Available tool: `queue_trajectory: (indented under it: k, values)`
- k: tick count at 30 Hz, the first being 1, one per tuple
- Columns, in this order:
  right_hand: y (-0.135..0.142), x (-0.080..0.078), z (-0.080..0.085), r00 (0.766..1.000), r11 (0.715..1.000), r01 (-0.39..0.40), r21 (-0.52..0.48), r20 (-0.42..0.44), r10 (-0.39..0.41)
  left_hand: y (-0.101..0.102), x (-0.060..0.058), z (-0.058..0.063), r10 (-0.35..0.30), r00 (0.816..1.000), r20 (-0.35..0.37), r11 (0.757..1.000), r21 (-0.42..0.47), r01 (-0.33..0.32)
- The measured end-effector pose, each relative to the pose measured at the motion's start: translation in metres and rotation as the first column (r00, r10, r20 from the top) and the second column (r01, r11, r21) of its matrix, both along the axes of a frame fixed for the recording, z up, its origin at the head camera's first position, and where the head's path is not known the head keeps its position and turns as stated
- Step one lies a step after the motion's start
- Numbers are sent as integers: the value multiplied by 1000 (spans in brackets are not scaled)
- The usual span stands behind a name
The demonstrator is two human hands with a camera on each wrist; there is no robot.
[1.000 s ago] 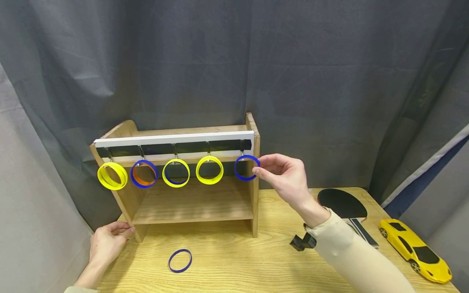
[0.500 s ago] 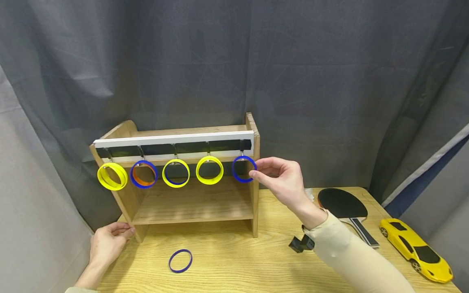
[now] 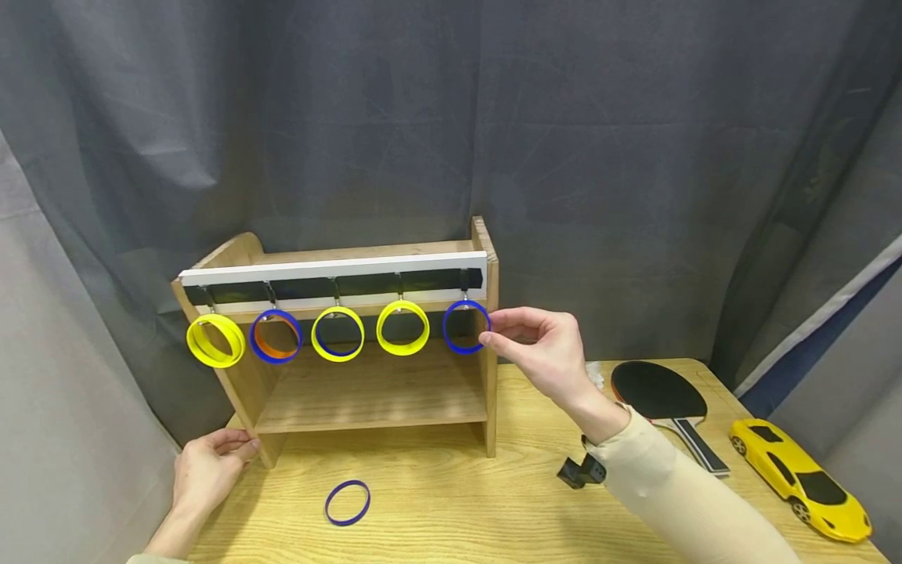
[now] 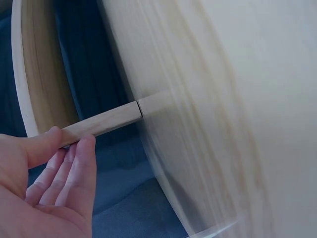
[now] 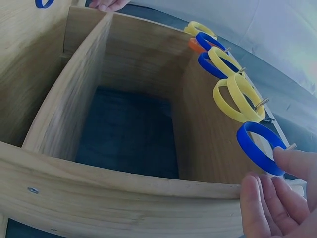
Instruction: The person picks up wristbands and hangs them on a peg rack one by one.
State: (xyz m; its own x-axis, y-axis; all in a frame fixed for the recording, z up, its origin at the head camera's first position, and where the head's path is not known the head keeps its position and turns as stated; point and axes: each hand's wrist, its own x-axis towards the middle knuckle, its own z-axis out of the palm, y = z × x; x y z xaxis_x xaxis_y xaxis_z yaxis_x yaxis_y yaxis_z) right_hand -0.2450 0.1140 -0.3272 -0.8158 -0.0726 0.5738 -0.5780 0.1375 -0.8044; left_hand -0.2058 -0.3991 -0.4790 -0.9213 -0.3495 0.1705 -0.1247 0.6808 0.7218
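My right hand (image 3: 539, 348) pinches the right edge of a blue ring (image 3: 446, 333) between thumb and fingers. That ring hangs at the rightmost hook of a white strip with a black band (image 3: 366, 286), and in the right wrist view the hook's tip pokes through it. My left hand (image 3: 207, 470) holds the lower left part of the wooden shelf (image 3: 380, 388); in the left wrist view, thumb and fingers pinch a board's edge (image 4: 104, 122). Yellow rings (image 3: 403, 350), a blue ring with an orange one (image 3: 277, 357), and a yellow-and-blue pair (image 3: 338, 356) hang from the other hooks.
A loose blue ring (image 3: 347, 521) lies on the wooden table (image 3: 451, 517) before the shelf. At the right are a black table tennis bat (image 3: 658, 392) and a yellow toy car (image 3: 799, 482). Grey curtain (image 3: 599, 157) hangs behind.
The right hand has moved slightly left and down, bringing the pinched blue ring left and a little lower at the rightmost hook. The left hand stays put.
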Motion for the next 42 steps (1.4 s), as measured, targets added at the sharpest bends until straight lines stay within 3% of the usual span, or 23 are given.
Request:
queue_trajectory:
  k: [4, 8, 13, 16, 19, 23, 26, 30, 35, 42]
  values:
    - [1, 1, -4, 1000, 1000, 0, 17, 5, 0, -1, 0, 0, 1, 1000, 5, 1000, -10, 0]
    - [-2, 3, -24, 1000, 998, -19, 63, 25, 17, -1, 2, -1, 6, 1000, 7, 1000, -28, -6]
    - [-17, 8, -63, 983, 967, -169, 190, 108, 151, -1, 3, -2, 13, 1000, -2, 999, -31, -13]
    - [-32, 12, -83, 949, 905, -310, 291, 159, 273, -1, 4, -2, 16, 1000, -8, 1000, -15, -16]
    - [-52, 15, -100, 913, 820, -409, 400, 187, 364, -1, 3, -1, 17, 1000, -14, 1000, 1, -17]
    - [-83, 16, -121, 882, 720, -469, 510, 242, 404, -2, 4, -2, 18, 1000, -15, 1000, 3, -18]
    - [-107, 15, -136, 887, 662, -459, 592, 259, 383, -2, 4, -1, 14, 1000, -8, 1000, -4, -14]
    - [-138, 14, -151, 923, 606, -369, 705, 200, 330, -2, 4, 1, 6, 1000, -6, 1000, -22, -6]
    - [-166, 15, -159, 958, 592, -283, 755, 187, 219, 0, 1, 3, -5, 1000, -14, 1000, -30, 4]
    - [-187, 13, -161, 969, 575, -246, 781, 205, 137, 2, 0, 3, -5, 1000, -12, 999, -46, 5]
